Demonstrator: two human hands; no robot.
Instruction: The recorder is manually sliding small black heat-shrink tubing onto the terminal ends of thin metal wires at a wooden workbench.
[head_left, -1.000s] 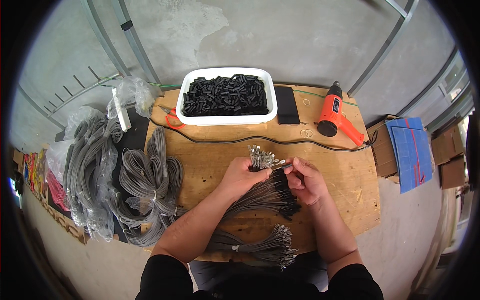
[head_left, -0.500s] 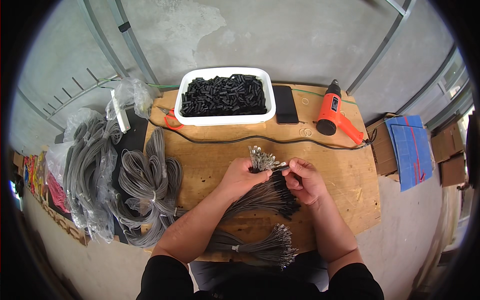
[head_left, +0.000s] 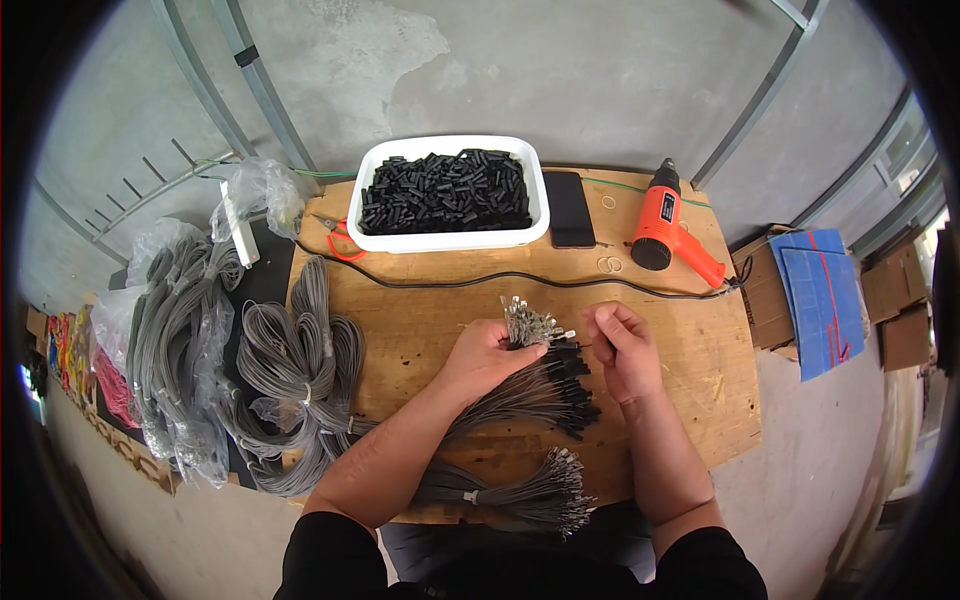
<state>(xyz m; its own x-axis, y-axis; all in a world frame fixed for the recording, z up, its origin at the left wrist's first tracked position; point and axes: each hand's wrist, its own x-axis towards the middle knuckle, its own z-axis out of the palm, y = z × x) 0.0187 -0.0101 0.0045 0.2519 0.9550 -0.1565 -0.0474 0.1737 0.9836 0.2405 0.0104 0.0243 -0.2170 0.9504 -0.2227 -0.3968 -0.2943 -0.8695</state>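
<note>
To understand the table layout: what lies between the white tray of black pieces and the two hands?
In the head view, a black cable crosses the bare wooden board between the white tray and the hands.

I count two hands of mine at work — my left hand (head_left: 482, 357) and my right hand (head_left: 622, 347). There is one white tub (head_left: 452, 237) of small black sleeves, too many to count. One orange heat gun (head_left: 667, 226), one black phone (head_left: 571, 209), one red-handled pair of snips (head_left: 338, 238), one black cord (head_left: 500, 275) across the board. Three bundles of wire leads lie near me — one in my left hand (head_left: 527, 326), one black-tipped (head_left: 540, 385), one tied at the edge (head_left: 530, 493). Two loose rubber rings (head_left: 608, 265).
</note>
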